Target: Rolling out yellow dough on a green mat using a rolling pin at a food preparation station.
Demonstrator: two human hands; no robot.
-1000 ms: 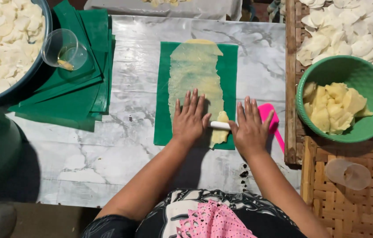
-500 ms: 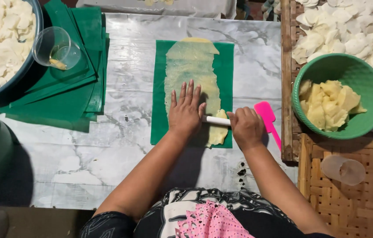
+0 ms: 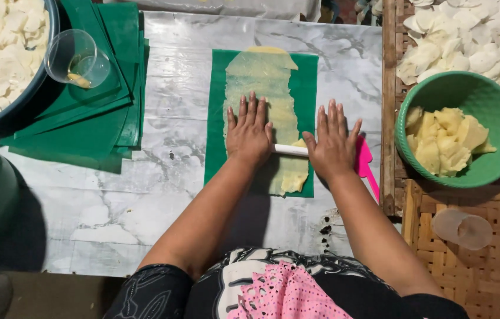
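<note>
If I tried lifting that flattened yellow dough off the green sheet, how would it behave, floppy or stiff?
Probably floppy: the dough strip looks rolled so thin that the green sheet shows through. Its ragged edges suggest it may tear easily. It lies flat against the sheet, so it likely clings and needs peeling. The white roller under the left hand and right hand has pressed it down.

grey-veined white marble tabletop [image 3: 120, 195] (woven bamboo tray [image 3: 474, 272] alongside), evenly lit

green mat [image 3: 306, 82] under pale yellow dough [image 3: 262, 77], white roller [image 3: 290, 150], pink spatula [image 3: 366, 165], green bowl [image 3: 498, 118], grey-veined white marble table [image 3: 167, 177], pink lace-patterned cloth [image 3: 285, 295].
</note>
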